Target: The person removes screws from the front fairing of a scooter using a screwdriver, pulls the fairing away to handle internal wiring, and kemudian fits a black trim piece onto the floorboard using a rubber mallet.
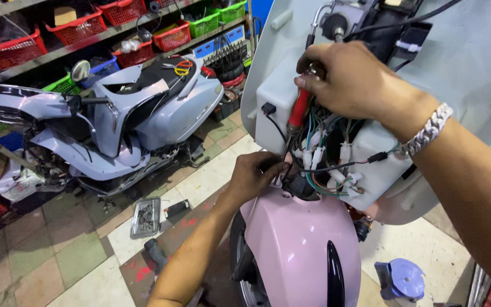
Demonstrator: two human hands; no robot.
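My right hand (pixel 352 79) grips a red-handled screwdriver (pixel 299 108), pointing down into the open front of a scooter's pale inner panel (pixel 274 96). A tangle of green, white and black wires with white connectors (pixel 328 159) hangs below it. My left hand (pixel 255 173) pinches a black part at the bottom of that wiring, just above the pink front fender (pixel 296 239). A silver chain bracelet (pixel 427 131) circles my right wrist.
A light-blue scooter (pixel 137 113) with panels removed stands at the left. Shelves with red and green baskets (pixel 86 25) line the back wall. On the tiled floor lie a metal tray of small parts (pixel 145 217), a black tool (pixel 176 208) and a blue plastic object (pixel 400 279).
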